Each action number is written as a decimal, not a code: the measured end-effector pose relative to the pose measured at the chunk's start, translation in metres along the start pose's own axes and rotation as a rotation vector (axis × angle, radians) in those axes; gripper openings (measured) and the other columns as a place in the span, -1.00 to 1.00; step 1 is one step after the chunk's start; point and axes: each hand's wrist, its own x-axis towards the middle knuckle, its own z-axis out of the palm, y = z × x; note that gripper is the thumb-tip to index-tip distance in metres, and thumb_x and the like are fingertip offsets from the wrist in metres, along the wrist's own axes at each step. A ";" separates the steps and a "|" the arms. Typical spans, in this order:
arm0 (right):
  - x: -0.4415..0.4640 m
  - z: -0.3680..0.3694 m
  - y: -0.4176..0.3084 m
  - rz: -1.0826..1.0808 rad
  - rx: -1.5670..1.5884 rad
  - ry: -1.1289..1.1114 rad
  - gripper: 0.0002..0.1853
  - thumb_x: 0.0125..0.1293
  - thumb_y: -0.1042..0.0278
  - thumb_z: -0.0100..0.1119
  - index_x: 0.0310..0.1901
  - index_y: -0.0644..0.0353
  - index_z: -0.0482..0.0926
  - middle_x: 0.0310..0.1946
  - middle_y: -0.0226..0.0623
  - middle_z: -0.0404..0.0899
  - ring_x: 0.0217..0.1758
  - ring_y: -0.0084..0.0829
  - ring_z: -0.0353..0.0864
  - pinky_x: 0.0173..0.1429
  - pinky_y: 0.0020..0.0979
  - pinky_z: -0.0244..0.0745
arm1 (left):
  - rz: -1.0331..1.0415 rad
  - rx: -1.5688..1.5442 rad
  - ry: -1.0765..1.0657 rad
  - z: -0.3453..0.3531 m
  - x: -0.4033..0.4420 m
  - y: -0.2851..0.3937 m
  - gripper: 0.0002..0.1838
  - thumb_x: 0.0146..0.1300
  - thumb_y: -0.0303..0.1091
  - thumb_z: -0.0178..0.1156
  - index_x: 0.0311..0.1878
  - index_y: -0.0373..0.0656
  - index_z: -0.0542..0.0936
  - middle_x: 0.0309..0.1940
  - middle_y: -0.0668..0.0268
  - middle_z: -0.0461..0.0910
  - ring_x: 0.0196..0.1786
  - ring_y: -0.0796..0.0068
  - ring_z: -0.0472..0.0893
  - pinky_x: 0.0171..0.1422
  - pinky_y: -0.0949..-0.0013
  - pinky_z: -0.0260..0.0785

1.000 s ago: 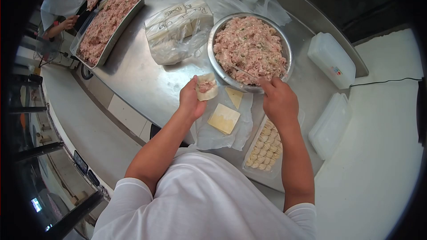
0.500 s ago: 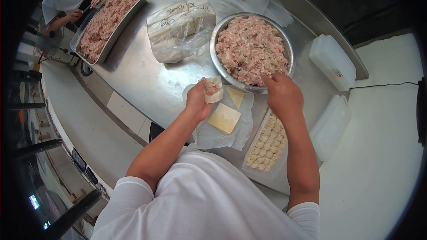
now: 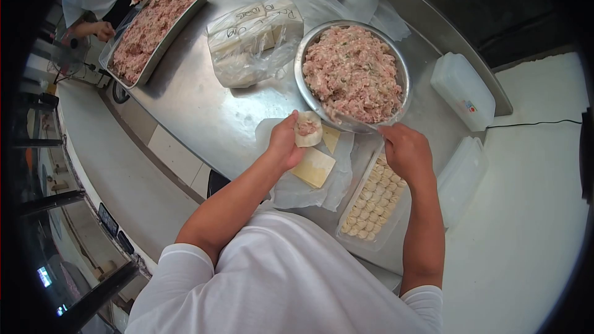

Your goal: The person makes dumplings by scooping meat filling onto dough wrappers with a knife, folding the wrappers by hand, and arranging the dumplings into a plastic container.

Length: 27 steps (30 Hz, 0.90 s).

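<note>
In the head view, my left hand [image 3: 286,142] cups a pale dumpling wrapper [image 3: 308,138] with a dab of minced meat on it. My right hand [image 3: 406,150] grips a thin, flat metal spreader [image 3: 365,125], its far end by the near rim of a steel bowl [image 3: 299,68]. Heaped in that bowl is minced meat [image 3: 352,71] with green flecks. Below my left hand, a stack of square wrappers [image 3: 314,169] lies on a plastic sheet [image 3: 288,193]. Near my right forearm, a clear tray [image 3: 341,227] holds rows of formed dumplings [image 3: 371,207].
A plastic-wrapped packet with handwriting [image 3: 250,43] lies left of the bowl. Farther left, a metal pan [image 3: 162,46] of minced meat stands near another person's hands [image 3: 105,31]. Clear plastic containers [image 3: 463,89] line the right side, inside the raised table edge [image 3: 445,25].
My right hand has drawn the spreader back from the meat toward the bowl's near rim. My left hand and the filled wrapper have shifted slightly right, toward the bowl.
</note>
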 end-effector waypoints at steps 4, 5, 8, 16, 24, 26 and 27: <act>-0.034 0.014 -0.009 -0.001 0.216 0.048 -0.73 0.19 0.54 0.21 -0.08 0.09 0.75 -0.29 -0.24 0.65 -0.23 -0.15 0.70 -0.14 -0.12 0.60 | -0.097 -0.082 -0.021 0.010 -0.012 -0.004 -0.57 0.68 -0.11 -0.17 0.22 -0.30 0.45 0.13 0.09 0.58 0.19 0.13 0.60 0.43 0.05 0.45; -0.042 0.023 -0.017 0.008 0.280 0.097 -0.71 0.18 0.56 0.23 -0.07 0.09 0.75 -0.29 -0.24 0.61 -0.22 -0.15 0.68 -0.15 -0.13 0.58 | -0.097 -0.081 -0.022 0.007 -0.013 -0.004 -0.57 0.68 -0.11 -0.17 0.22 -0.30 0.45 0.13 0.09 0.58 0.19 0.13 0.60 0.43 0.05 0.45; -0.061 0.061 -0.031 0.037 0.317 0.170 -0.70 0.18 0.59 0.25 -0.06 0.10 0.74 -0.29 -0.24 0.54 -0.22 -0.17 0.62 -0.16 -0.16 0.55 | -0.121 -0.091 -0.173 -0.003 -0.014 -0.005 -0.54 0.67 -0.08 -0.16 0.26 -0.31 0.42 0.18 0.04 0.56 0.24 0.10 0.59 0.45 0.01 0.44; -0.072 0.033 -0.056 0.163 0.549 0.301 -0.70 0.20 0.62 0.24 -0.03 0.15 0.73 -0.29 -0.25 0.54 -0.27 -0.22 0.62 -0.18 -0.25 0.56 | -0.025 -0.132 -0.432 0.049 -0.069 0.024 -0.63 0.66 -0.16 -0.10 0.31 -0.17 0.42 0.15 0.11 0.58 0.24 0.16 0.60 0.44 0.02 0.43; -0.091 0.023 -0.052 0.146 0.481 0.165 -0.70 0.21 0.59 0.23 -0.03 0.15 0.73 -0.29 -0.25 0.56 -0.28 -0.22 0.65 -0.18 -0.24 0.57 | 0.492 1.239 -0.360 0.018 -0.049 0.004 -0.55 0.31 -0.48 0.29 0.26 -0.17 0.49 0.07 0.21 0.67 0.13 0.18 0.68 0.20 0.17 0.55; -0.097 0.018 -0.047 0.126 0.442 0.139 -0.72 0.22 0.58 0.22 -0.04 0.15 0.73 -0.29 -0.25 0.56 -0.27 -0.21 0.65 -0.18 -0.23 0.57 | 0.524 1.619 -0.330 0.035 -0.060 0.009 -0.54 0.16 -0.47 0.41 0.14 -0.23 0.55 -0.05 0.09 0.69 0.03 0.13 0.70 0.13 0.15 0.52; -0.101 0.010 -0.043 0.127 0.413 0.076 -0.73 0.22 0.57 0.22 -0.05 0.15 0.73 -0.31 -0.24 0.56 -0.27 -0.19 0.65 -0.18 -0.22 0.57 | 0.518 1.626 -0.337 0.029 -0.056 0.005 -0.54 0.16 -0.47 0.41 0.14 -0.23 0.55 -0.05 0.09 0.69 0.03 0.13 0.70 0.13 0.15 0.52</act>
